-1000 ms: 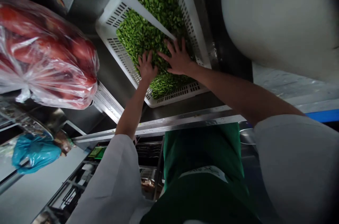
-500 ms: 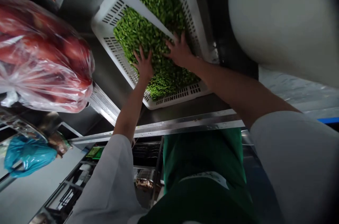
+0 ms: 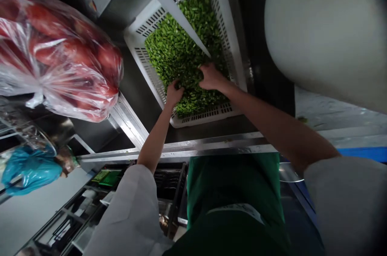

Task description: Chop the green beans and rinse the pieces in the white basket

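Note:
A white slotted plastic crate [image 3: 137,34] sits in a steel sink and is filled with chopped green vegetable pieces [image 3: 175,46]. My left hand [image 3: 174,93] is curled into the pile near the crate's front edge, fingers closed around a clump of the pieces. My right hand [image 3: 211,77] is just to its right, also dug into the greens with fingers curled on a handful. A white bar [image 3: 169,6] crosses diagonally above the crate.
A clear plastic bag of red vegetables [image 3: 57,54] lies at the left. A large white rounded tub [image 3: 326,34] fills the upper right. The steel counter edge [image 3: 211,147] runs in front of me; a blue bag [image 3: 30,169] sits low left.
Both hands were spread flat on the greens; now their fingers have curled shut into the pile, gathering pieces. The view shifted slightly.

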{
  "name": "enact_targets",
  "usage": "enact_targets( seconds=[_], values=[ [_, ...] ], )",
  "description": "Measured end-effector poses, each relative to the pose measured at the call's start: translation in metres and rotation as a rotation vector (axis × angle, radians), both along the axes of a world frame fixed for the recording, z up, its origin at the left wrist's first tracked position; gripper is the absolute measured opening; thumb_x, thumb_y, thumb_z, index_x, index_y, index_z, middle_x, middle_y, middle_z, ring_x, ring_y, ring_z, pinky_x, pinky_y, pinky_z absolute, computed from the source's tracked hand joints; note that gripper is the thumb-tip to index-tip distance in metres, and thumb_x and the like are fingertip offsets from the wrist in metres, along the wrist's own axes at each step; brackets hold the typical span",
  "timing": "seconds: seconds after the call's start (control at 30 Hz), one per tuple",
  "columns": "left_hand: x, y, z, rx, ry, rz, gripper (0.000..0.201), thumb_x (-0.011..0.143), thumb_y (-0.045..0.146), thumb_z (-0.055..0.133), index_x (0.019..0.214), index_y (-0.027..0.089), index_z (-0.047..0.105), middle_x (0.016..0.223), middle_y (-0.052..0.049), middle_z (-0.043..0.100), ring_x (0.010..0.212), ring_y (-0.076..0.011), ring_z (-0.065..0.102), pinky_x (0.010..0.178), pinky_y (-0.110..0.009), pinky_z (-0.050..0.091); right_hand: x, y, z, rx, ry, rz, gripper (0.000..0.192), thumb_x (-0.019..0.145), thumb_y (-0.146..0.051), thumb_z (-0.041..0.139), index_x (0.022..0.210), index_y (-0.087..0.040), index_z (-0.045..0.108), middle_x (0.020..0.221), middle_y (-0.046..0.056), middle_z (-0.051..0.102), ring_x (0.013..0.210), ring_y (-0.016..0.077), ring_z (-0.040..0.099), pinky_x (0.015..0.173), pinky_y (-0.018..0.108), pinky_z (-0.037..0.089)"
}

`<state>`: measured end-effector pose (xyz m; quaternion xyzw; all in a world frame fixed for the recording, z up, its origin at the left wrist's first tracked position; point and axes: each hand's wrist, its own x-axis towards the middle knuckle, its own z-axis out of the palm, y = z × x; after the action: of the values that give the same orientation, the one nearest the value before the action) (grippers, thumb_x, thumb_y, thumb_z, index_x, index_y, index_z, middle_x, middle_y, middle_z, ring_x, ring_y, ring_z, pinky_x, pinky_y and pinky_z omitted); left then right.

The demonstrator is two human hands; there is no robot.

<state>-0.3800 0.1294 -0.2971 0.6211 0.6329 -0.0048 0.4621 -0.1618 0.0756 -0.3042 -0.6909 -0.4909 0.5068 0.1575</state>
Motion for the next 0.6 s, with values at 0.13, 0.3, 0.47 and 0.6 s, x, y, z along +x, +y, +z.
enact_targets(
  seconds=[0.13,0.3,0.47,0.6],
  values=[
    [0.001,0.057,0.006,0.221,0.086,0.027,0.044,0.090,0.019,0.072,0.133,0.023,0.070,0.152,-0.009,0.066,0.157,-0.0308,0.047,0.139,-0.050,0.028,0.027,0.057,0.014,0.093,-0.190,-0.090,0.054,0.104,-0.046,0.057,0.151,-0.020,0.059,0.173,0.018,0.039,0.149,0.0478,0.048,0.121,0.070,0.049],
    [0.042,0.136,-0.027,0.376,0.119,-0.070,0.064,0.102,0.010,0.062,0.163,0.016,0.044,0.180,-0.008,0.033,0.168,-0.0178,0.023,0.143,-0.047,0.012,0.016,0.108,-0.011,0.225,-0.211,-0.057,0.077,0.096,-0.046,0.066,0.168,-0.031,0.045,0.186,0.002,0.021,0.165,0.0552,0.019,0.127,0.088,0.025],
    [0.055,0.080,-0.035,0.277,0.177,-0.111,0.057,0.108,0.018,0.059,0.164,0.016,0.051,0.174,-0.014,0.041,0.163,-0.0309,0.031,0.140,-0.060,0.016,-0.004,0.061,-0.022,0.180,-0.077,0.027,0.077,0.090,-0.057,0.071,0.161,-0.033,0.054,0.184,0.004,0.027,0.168,0.0542,0.008,0.132,0.086,0.009],
    [0.026,-0.012,-0.007,0.162,0.163,-0.148,0.058,0.103,0.032,0.063,0.160,0.030,0.060,0.177,-0.008,0.042,0.168,-0.0406,0.027,0.138,-0.066,0.021,-0.002,0.008,0.000,0.065,-0.029,0.174,0.073,0.088,-0.053,0.078,0.154,-0.026,0.062,0.179,0.015,0.034,0.162,0.0614,0.020,0.126,0.090,0.014]
  ],
)
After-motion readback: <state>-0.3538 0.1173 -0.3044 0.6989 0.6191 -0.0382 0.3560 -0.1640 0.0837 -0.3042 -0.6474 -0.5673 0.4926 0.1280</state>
